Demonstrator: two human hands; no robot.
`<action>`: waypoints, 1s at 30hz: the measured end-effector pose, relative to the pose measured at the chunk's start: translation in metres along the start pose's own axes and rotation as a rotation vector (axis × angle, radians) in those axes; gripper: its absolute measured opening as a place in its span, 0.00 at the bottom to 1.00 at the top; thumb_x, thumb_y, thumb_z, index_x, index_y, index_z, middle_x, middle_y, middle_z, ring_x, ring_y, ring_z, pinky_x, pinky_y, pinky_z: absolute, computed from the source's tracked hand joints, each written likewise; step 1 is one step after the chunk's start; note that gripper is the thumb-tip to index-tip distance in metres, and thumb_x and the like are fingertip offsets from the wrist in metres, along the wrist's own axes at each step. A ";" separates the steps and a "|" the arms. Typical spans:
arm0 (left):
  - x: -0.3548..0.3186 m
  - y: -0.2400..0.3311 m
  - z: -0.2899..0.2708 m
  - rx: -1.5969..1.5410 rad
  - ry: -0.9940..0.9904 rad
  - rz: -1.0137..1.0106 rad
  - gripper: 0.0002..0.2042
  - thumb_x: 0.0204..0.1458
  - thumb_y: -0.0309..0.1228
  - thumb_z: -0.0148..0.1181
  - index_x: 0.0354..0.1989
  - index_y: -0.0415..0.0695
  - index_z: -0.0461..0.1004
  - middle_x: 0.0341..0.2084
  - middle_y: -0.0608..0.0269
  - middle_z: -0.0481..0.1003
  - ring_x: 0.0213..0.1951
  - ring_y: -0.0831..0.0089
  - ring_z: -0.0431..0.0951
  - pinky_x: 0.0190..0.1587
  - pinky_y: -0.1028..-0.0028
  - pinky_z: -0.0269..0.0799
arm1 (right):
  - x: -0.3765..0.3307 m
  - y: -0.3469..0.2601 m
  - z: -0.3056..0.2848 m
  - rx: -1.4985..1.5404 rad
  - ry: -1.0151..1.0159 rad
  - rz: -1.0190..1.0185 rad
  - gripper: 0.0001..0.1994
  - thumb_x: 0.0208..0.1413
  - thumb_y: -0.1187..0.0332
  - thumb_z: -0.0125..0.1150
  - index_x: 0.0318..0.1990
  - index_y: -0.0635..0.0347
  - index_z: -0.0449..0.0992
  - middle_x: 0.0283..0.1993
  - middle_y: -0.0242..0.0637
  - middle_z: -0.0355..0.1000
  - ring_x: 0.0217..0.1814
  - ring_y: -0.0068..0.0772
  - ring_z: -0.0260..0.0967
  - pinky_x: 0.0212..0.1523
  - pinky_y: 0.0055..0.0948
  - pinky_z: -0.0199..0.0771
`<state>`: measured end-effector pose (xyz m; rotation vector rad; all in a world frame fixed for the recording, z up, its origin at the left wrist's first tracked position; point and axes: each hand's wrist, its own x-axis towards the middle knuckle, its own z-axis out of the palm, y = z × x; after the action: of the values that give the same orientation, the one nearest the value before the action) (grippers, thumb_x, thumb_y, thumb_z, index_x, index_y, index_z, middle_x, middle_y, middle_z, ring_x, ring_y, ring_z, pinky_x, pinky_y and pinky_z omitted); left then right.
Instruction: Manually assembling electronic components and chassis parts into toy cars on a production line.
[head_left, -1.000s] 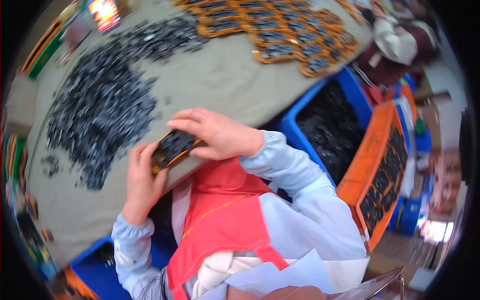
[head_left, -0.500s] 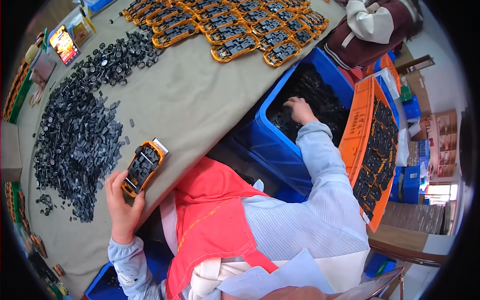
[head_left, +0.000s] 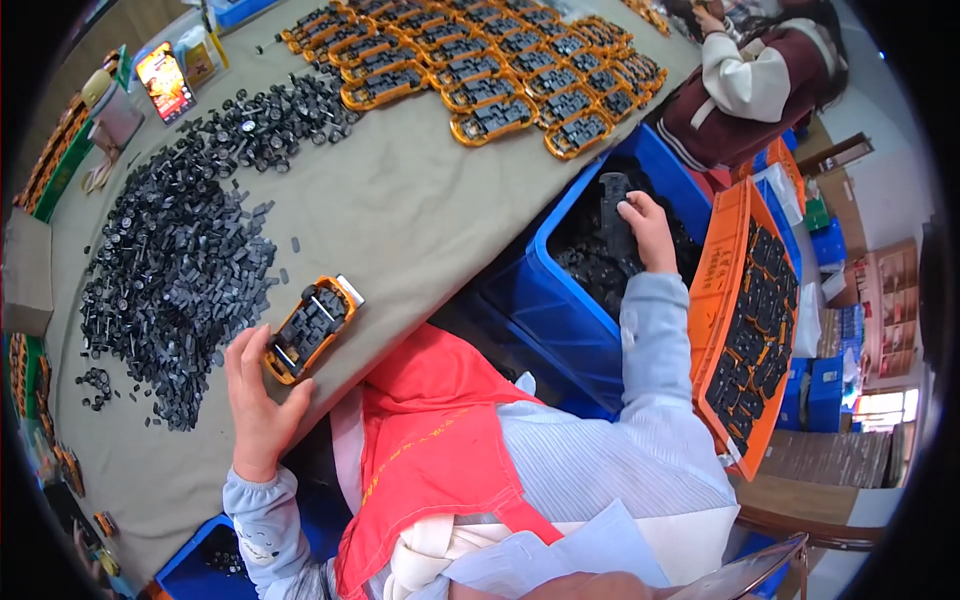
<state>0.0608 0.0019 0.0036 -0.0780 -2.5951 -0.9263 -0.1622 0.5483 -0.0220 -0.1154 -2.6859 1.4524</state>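
On the table edge lies an orange toy car body, its underside up, with black parts inside and a white piece at its far end. My left hand is at its near end, fingers and thumb spread around that end; whether they touch it is hard to tell. Over the blue bin to the right, my right hand pinches a long flat black plastic toy car chassis. More black parts lie in the bin below it.
Small black pieces and wheels on axles are heaped on the left. Rows of orange car bodies cover the far table. A lit phone stands far left. An orange crate stands right of the bin; another person sits beyond it.
My right hand has come up from the bin's contents with a black chassis in its fingers. My left hand has loosened around the car body. The whole view has shifted slightly.
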 end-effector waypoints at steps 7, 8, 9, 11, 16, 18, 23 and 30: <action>0.030 0.050 0.015 -0.709 -0.016 -0.298 0.17 0.56 0.25 0.63 0.53 0.37 0.72 0.39 0.62 0.75 0.38 0.77 0.75 0.41 0.77 0.71 | -0.062 -0.159 0.123 0.495 -0.660 -0.155 0.07 0.59 0.75 0.59 0.43 0.65 0.75 0.35 0.27 0.74 0.33 0.13 0.68 0.34 0.18 0.69; 0.039 0.059 0.023 -0.848 -0.019 -0.313 0.16 0.58 0.26 0.62 0.54 0.36 0.72 0.39 0.64 0.76 0.37 0.78 0.75 0.40 0.78 0.71 | -0.071 -0.175 0.138 0.509 -0.721 -0.165 0.07 0.59 0.75 0.59 0.43 0.65 0.75 0.35 0.27 0.74 0.33 0.13 0.68 0.34 0.18 0.69; 0.047 0.063 0.031 -0.952 -0.075 -0.342 0.16 0.58 0.27 0.61 0.53 0.36 0.72 0.39 0.65 0.76 0.36 0.79 0.75 0.38 0.78 0.72 | -0.079 -0.189 0.149 0.482 -0.820 -0.171 0.06 0.59 0.74 0.59 0.43 0.64 0.75 0.35 0.27 0.74 0.34 0.13 0.68 0.35 0.18 0.69; 0.056 0.064 0.030 -1.107 -0.206 -0.456 0.14 0.60 0.26 0.59 0.53 0.36 0.72 0.38 0.64 0.77 0.35 0.79 0.76 0.35 0.78 0.73 | -0.092 -0.205 0.168 0.413 -1.001 -0.186 0.06 0.61 0.72 0.59 0.43 0.64 0.75 0.36 0.26 0.74 0.38 0.13 0.69 0.38 0.19 0.70; 0.033 0.043 0.023 -1.403 -0.058 -0.565 0.11 0.62 0.26 0.57 0.52 0.36 0.72 0.35 0.63 0.77 0.32 0.79 0.77 0.33 0.79 0.74 | -0.106 -0.202 0.193 0.585 -1.140 0.013 0.08 0.62 0.70 0.58 0.46 0.64 0.74 0.36 0.31 0.75 0.39 0.19 0.71 0.40 0.21 0.72; 0.028 0.040 0.022 -1.379 -0.062 -0.568 0.11 0.62 0.26 0.57 0.51 0.37 0.73 0.36 0.62 0.77 0.33 0.79 0.77 0.34 0.79 0.74 | -0.123 -0.196 0.200 0.750 -1.191 0.145 0.11 0.58 0.71 0.54 0.46 0.65 0.72 0.42 0.38 0.75 0.38 0.28 0.74 0.40 0.24 0.75; 0.018 0.038 0.002 -0.865 -0.017 -0.329 0.16 0.56 0.25 0.62 0.53 0.39 0.71 0.43 0.59 0.74 0.41 0.72 0.77 0.40 0.73 0.75 | -0.111 -0.181 0.196 0.838 -1.292 0.055 0.15 0.52 0.73 0.55 0.48 0.66 0.70 0.51 0.48 0.73 0.45 0.41 0.75 0.49 0.31 0.76; -0.004 -0.003 -0.001 -0.144 0.035 -0.034 0.33 0.43 0.23 0.69 0.61 0.44 0.65 0.51 0.53 0.69 0.52 0.54 0.71 0.55 0.61 0.69 | -0.069 -0.222 0.194 0.116 -0.905 -0.808 0.21 0.42 0.71 0.72 0.47 0.60 0.75 0.54 0.46 0.72 0.57 0.44 0.69 0.58 0.42 0.69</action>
<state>0.0638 -0.0006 0.0011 -0.0564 -2.5024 -1.1159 -0.1208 0.2591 0.0554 1.7704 -2.5417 1.5288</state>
